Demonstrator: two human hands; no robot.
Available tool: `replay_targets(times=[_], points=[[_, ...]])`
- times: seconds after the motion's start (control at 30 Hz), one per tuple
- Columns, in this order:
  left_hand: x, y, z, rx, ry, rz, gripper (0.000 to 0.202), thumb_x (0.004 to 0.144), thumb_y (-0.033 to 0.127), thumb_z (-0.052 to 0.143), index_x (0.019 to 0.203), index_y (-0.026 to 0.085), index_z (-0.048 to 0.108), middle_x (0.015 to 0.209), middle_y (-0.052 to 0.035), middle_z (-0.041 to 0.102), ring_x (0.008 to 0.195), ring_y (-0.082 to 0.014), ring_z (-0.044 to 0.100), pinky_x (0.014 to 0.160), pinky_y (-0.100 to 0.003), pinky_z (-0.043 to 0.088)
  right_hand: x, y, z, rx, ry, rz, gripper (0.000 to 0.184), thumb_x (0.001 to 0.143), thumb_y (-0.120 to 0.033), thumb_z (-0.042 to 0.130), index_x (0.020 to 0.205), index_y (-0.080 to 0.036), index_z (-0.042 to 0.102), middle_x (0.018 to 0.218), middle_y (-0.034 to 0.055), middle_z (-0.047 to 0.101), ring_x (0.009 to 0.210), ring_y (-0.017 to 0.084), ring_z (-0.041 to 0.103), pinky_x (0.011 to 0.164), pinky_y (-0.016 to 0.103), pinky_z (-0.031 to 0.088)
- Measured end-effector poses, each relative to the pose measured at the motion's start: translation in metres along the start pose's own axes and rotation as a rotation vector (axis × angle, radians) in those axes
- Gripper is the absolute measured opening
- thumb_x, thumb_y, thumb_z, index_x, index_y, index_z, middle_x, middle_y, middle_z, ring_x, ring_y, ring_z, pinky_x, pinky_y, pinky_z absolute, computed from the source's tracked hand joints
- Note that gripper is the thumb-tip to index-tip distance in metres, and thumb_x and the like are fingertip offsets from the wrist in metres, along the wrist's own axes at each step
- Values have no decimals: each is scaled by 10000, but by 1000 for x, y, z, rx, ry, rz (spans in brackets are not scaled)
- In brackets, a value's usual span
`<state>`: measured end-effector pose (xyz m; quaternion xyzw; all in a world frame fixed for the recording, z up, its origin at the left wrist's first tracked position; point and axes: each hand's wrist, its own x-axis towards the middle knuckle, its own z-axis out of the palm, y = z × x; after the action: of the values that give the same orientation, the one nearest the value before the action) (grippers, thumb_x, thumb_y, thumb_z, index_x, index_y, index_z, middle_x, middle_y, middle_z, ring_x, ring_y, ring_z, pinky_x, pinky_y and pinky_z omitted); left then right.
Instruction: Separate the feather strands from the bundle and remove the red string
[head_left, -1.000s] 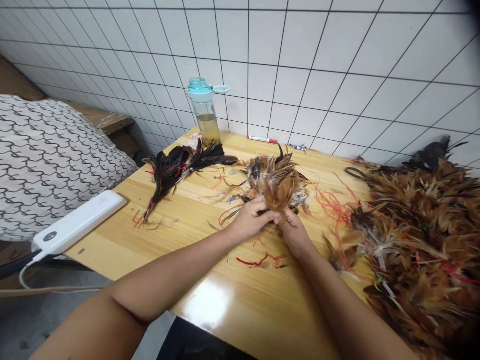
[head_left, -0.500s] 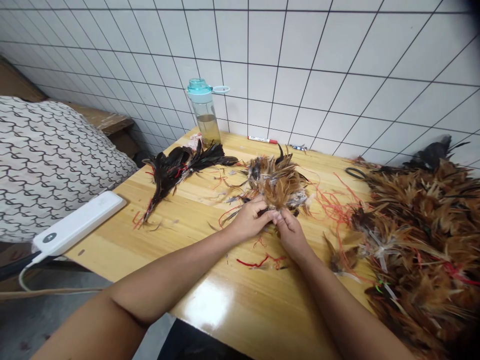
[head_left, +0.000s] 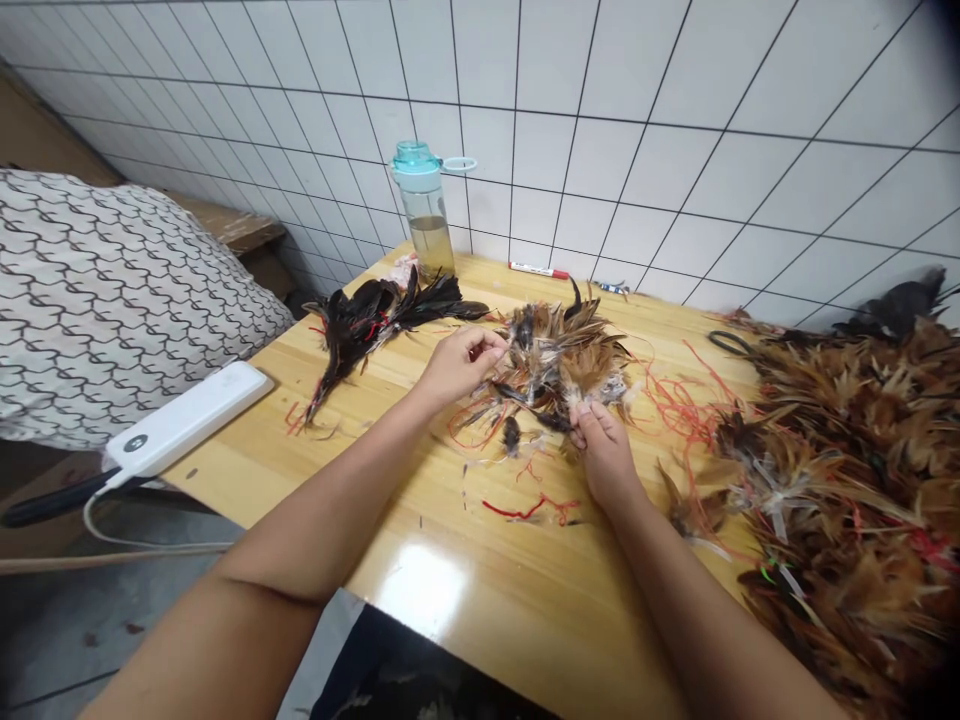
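My right hand (head_left: pixel 606 450) is closed round the quill ends of a bunch of brown feathers (head_left: pixel 592 368), whose tips fan out away from me. My left hand (head_left: pixel 463 364) is at the left edge of a loose feather pile (head_left: pixel 534 350), thumb and fingers pinched together; whatever they hold, if anything, is too small to name. Dark and grey feathers in the pile lie between the two hands. A small dark feather (head_left: pixel 511 436) and a red string (head_left: pixel 517 512) lie on the wooden table (head_left: pixel 450 540) nearer to me.
Black feathers (head_left: pixel 367 320) lie at the left, before a water bottle (head_left: pixel 429 215). A large heap of brown feathers (head_left: pixel 847 470) fills the right, beside tangled red string (head_left: pixel 686 400) and black scissor handles (head_left: pixel 729 343). A white power strip (head_left: pixel 191 415) rests at the left edge. Markers (head_left: pixel 538 270) lie by the tiled wall.
My hands were together at the base of the brown feathers. The left hand has moved away, left and forward to the pile, while the right keeps the bunch. The view has shifted slightly.
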<state>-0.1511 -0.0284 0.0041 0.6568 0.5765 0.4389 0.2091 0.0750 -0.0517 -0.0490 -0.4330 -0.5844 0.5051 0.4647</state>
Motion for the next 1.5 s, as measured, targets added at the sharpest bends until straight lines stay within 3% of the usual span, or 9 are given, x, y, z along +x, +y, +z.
replay_targets(times=[0.13, 0.27, 0.43, 0.57, 0.7, 0.87, 1.0, 1.3, 1.5], points=[[2, 0, -14, 197, -393, 67, 121, 776, 235, 591, 825, 163, 675, 800, -17, 652, 743, -130, 574, 702, -233, 423, 1, 0, 0, 236, 48, 80, 361, 807, -531, 592, 686, -215, 465, 551, -60, 364, 483, 84, 282, 423, 213, 213], [-1, 9, -24, 332, -599, 47, 104, 749, 243, 604, 771, 162, 666, 785, -12, 659, 736, -128, 582, 686, -222, 410, 2, -1, 0, 306, 54, 98, 368, 757, -520, 659, 668, -208, 484, 581, -54, 406, 485, 72, 278, 425, 208, 206], [-12, 24, -18, 443, -713, 38, 158, 690, 342, 672, 704, 185, 660, 728, -5, 660, 673, -132, 571, 622, -227, 385, 1, -5, 1, 290, 48, 96, 367, 762, -516, 645, 653, -210, 475, 593, -50, 412, 486, 75, 279, 428, 213, 225], [-19, 28, -5, 620, -705, 40, 83, 649, 240, 648, 606, 180, 611, 660, -21, 623, 636, -145, 548, 584, -245, 361, 0, -6, 2, 252, 17, 69, 362, 786, -512, 620, 652, -213, 465, 575, -57, 371, 487, 82, 270, 436, 221, 233], [-13, 27, -17, 491, -753, 92, 74, 697, 160, 523, 660, 162, 587, 706, -26, 626, 653, -133, 537, 623, -237, 389, 0, -3, 1, 243, -4, 55, 369, 800, -524, 601, 651, -215, 466, 564, -57, 351, 496, 91, 264, 449, 229, 225], [-1, 18, -51, -34, -591, 72, 179, 821, 318, 517, 871, 154, 566, 881, -37, 640, 765, -119, 565, 707, -233, 446, 1, 0, 1, 242, -9, 32, 376, 802, -530, 605, 649, -211, 478, 565, -53, 349, 517, 98, 279, 477, 232, 231], [5, 0, -45, 228, -213, 18, 118, 775, 206, 559, 855, 140, 616, 850, -37, 637, 743, -128, 558, 708, -249, 436, 1, -2, 2, 266, -8, 46, 395, 772, -543, 637, 637, -205, 483, 585, -48, 384, 521, 93, 276, 484, 234, 221], [6, -23, 0, 519, -402, 150, 248, 718, 99, 555, 903, 190, 694, 818, -43, 651, 840, -184, 576, 773, -279, 432, 2, 0, 1, 274, -7, 48, 404, 759, -558, 649, 636, -208, 487, 580, -47, 378, 520, 95, 284, 483, 240, 227], [9, -20, -14, 457, -216, 38, 83, 775, 161, 520, 796, 161, 601, 829, -45, 623, 790, -168, 545, 724, -275, 409, 2, -3, 4, 261, 4, 34, 438, 729, -588, 656, 617, -204, 479, 598, -43, 409, 513, 86, 298, 471, 234, 247]])
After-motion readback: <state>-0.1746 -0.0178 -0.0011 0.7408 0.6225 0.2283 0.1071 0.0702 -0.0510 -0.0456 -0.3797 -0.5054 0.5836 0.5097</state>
